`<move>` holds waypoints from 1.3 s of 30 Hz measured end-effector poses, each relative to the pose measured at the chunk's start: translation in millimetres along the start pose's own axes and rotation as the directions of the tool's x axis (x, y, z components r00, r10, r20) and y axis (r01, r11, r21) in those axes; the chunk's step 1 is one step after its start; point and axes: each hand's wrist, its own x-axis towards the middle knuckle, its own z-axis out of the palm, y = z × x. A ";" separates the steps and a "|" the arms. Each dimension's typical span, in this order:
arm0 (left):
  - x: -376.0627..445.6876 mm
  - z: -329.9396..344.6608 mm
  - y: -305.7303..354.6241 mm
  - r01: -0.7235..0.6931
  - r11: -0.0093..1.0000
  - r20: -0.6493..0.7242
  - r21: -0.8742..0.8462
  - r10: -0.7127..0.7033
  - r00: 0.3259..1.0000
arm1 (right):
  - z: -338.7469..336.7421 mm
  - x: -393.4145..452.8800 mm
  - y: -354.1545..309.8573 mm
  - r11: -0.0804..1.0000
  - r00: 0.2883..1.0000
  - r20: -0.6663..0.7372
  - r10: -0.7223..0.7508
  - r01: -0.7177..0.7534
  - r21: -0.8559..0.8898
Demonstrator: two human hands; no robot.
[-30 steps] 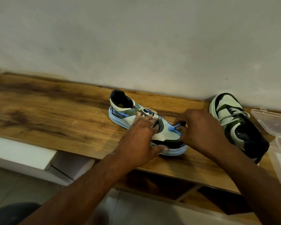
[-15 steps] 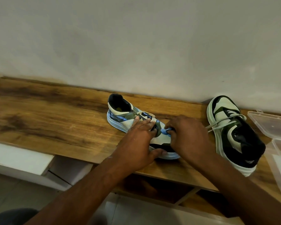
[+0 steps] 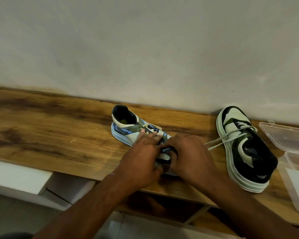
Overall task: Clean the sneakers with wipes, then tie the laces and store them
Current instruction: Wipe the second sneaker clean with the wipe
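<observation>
— So where was the shoe being worked on?

— Right in the middle of the brown wood-grain desk (image 3: 59, 128), the cream, olive and blue low-top sneaker with the pale blue sole (image 3: 128, 128) stood on its sole, heel opening toward the far left, toe end pointing at the near edge and buried under both hands.

— And the hands, what were they doing?

— The left hand (image 3: 143, 157) lay over the forefoot, fingers stretched forward flat along the laced tongue, thumb down beside the sole. The right hand (image 3: 188, 157) came in from the other side with its fingers curled inward, gripping the toe part of that same sneaker. The two hands touched each other over the shoe.

— The other one of the pair?

— Well to the right, the cream, dark green and black sneaker with the thick white sole (image 3: 245, 152) sat upright too, toe toward the grey plaster wall (image 3: 145, 49), heel toward the near edge. Its pale loose laces (image 3: 223, 141) trailed out across the wood toward the right hand.

— Anything further over?

— Yes, a clear plastic hinged box (image 3: 286, 140) lay open at the far right, just beside that second sneaker.
</observation>
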 end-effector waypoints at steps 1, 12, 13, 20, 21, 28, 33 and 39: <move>0.0 -0.9 0.5 -0.008 1.000 -0.002 -0.008 0.008 1.000 | -4.9 0.8 -2.4 0.999 0.999 0.041 -0.027 0.025 0.035; -0.8 0.9 0.5 0.001 1.000 -0.002 0.006 -0.001 1.000 | -1.7 1.9 0.3 0.998 1.000 0.001 -0.001 0.001 0.065; -0.8 -0.4 1.1 -0.005 1.000 -0.007 -0.002 0.005 1.000 | -4.9 1.0 -3.5 0.996 0.999 0.038 -0.021 0.018 0.088; -1.2 4.6 -2.5 0.018 1.000 0.001 0.022 -0.018 1.000 | -17.7 6.5 20.4 0.996 0.996 0.019 0.085 -0.084 -0.018; -0.9 4.1 -1.6 0.016 1.000 -0.001 0.025 -0.016 1.000 | -11.3 5.0 17.4 0.997 0.998 -0.008 0.068 -0.068 -0.025; -0.4 2.5 -0.6 -0.014 1.000 -0.006 0.017 0.014 1.000 | -17.2 0.3 3.4 0.993 0.996 0.086 -0.018 0.008 0.115; 0.8 7.7 -1.9 0.020 1.000 -0.009 0.011 -0.020 1.000 | -18.4 4.3 25.1 0.996 0.995 -0.038 0.092 -0.092 0.003; 0.8 2.8 2.2 -0.007 1.000 -0.010 0.008 0.007 1.000 | -6.6 -1.2 1.0 0.995 0.998 0.012 -0.059 0.057 0.087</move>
